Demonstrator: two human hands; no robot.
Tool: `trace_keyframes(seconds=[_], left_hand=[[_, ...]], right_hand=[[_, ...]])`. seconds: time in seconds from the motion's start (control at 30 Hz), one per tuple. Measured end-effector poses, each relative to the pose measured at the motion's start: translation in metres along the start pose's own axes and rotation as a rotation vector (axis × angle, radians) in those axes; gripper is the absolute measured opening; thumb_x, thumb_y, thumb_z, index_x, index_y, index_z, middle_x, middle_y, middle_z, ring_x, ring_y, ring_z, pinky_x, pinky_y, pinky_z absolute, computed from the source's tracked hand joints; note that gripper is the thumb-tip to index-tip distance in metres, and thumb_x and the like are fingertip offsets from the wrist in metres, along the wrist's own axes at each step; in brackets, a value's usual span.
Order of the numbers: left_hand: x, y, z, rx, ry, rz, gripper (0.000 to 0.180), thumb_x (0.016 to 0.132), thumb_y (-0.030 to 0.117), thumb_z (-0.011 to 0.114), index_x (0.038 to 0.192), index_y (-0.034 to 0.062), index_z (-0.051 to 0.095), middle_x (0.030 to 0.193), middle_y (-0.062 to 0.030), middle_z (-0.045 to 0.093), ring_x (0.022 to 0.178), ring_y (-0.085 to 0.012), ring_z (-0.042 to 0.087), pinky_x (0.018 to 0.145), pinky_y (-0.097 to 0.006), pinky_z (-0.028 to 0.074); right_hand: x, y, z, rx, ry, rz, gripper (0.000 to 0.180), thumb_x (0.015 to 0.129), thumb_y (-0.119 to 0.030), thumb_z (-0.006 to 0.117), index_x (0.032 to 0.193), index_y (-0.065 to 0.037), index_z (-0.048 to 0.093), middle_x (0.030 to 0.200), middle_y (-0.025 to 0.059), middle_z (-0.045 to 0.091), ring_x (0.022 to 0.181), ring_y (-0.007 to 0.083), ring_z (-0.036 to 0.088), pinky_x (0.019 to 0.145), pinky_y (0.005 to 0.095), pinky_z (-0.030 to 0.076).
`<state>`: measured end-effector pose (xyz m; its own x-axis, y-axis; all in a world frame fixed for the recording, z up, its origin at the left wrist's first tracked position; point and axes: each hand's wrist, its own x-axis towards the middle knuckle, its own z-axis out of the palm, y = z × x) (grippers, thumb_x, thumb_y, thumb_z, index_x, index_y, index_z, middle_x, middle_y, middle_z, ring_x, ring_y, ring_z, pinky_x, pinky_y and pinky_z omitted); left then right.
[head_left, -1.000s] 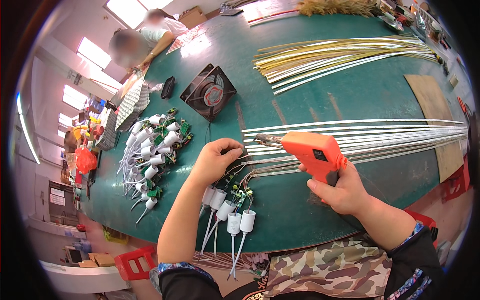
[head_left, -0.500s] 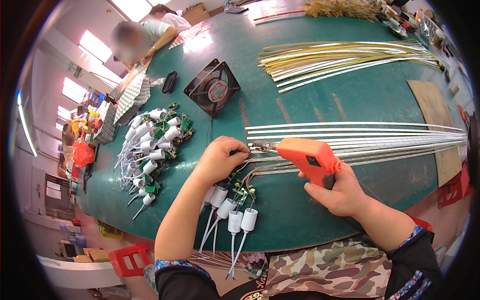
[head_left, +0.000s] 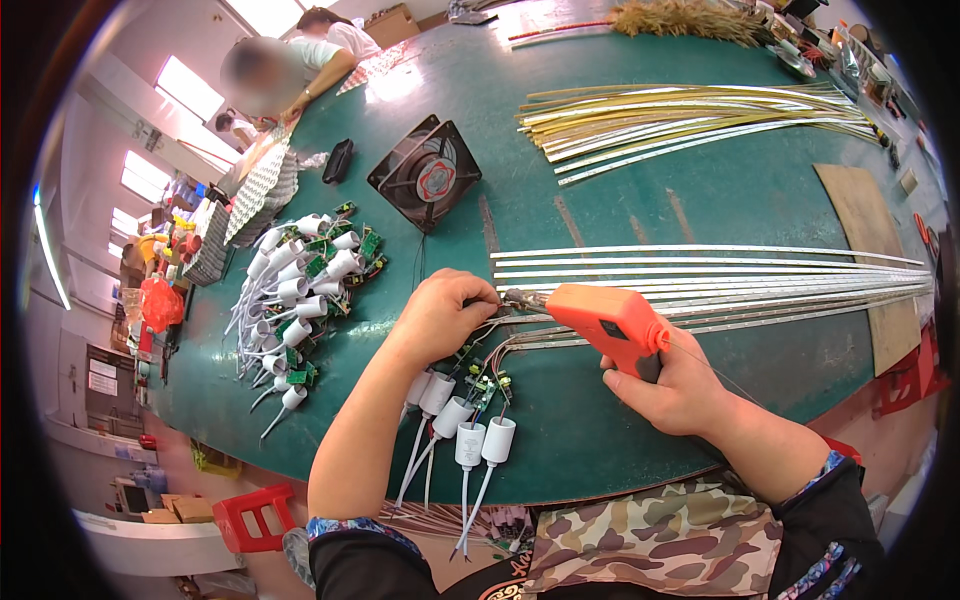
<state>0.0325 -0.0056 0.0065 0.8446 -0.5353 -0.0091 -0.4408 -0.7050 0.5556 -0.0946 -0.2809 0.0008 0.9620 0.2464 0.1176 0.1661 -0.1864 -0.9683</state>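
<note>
The thin wire leads (head_left: 500,318) at the near ends of the long white strips (head_left: 700,275) are being joined at mid-table on the green tabletop (head_left: 700,190). The left hand (head_left: 440,315) is pinching them, fingers closed on the wires, while the right hand (head_left: 680,385) is wrapping tight around the orange pistol-shaped glue gun (head_left: 610,320), nozzle touching the joint. Judging by this, bonding is underway; next calls for steadiness. White plastic lamp sockets (head_left: 455,410) are lying just beneath.

Bare green tabletop (head_left: 640,210) between black fan (head_left: 428,172) and strip bundles (head_left: 700,120).
</note>
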Motion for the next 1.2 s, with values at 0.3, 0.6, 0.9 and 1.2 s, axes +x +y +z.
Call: trace_keyframes(seconds=[0.3,0.6,0.9,1.2], left_hand=[[0.001,-0.004,0.001,0.001,0.006,0.022,0.008,0.082,0.009,0.071,0.088,0.0034,0.071,0.086,-0.0103,0.07,0.089,-0.029,0.062,0.084,-0.038,0.049],[0.003,-0.001,0.0,0.004,-0.016,-0.005,0.008,0.082,0.009,0.071,0.088,0.0035,0.071,0.087,-0.0107,0.07,0.089,-0.0292,0.062,0.084,-0.039,0.049],[0.004,0.0,-0.001,0.016,-0.028,-0.005,0.009,0.082,0.009,0.071,0.089,0.0035,0.072,0.086,-0.0112,0.07,0.088,-0.028,0.063,0.082,-0.038,0.05],[-0.012,0.015,-0.017,-0.044,-0.112,0.018,0.012,0.082,0.007,0.072,0.093,0.003,0.072,0.093,-0.0071,0.063,0.089,-0.0245,0.062,0.08,-0.034,0.05]], right_hand=[[-0.003,-0.005,-0.004,0.066,0.029,0.092,0.038,0.084,-0.008,0.067,0.121,-0.004,0.056,0.093,0.0061,0.065,0.084,0.019,0.063,0.079,0.0329,0.05],[-0.006,-0.003,-0.007,0.098,0.049,0.073,0.046,0.084,-0.007,0.067,0.129,-0.004,0.054,0.106,0.0088,0.068,0.096,0.0205,0.065,0.088,0.0338,0.049],[-0.008,0.007,-0.007,0.062,0.08,0.018,0.051,0.084,-0.012,0.068,0.132,-0.005,0.052,0.111,0.0104,0.066,0.099,0.0248,0.063,0.09,0.0357,0.048],[-0.01,0.006,-0.012,0.077,0.085,0.063,0.052,0.084,-0.013,0.069,0.132,-0.005,0.052,0.108,0.0123,0.064,0.094,0.0267,0.062,0.086,0.0359,0.048]])
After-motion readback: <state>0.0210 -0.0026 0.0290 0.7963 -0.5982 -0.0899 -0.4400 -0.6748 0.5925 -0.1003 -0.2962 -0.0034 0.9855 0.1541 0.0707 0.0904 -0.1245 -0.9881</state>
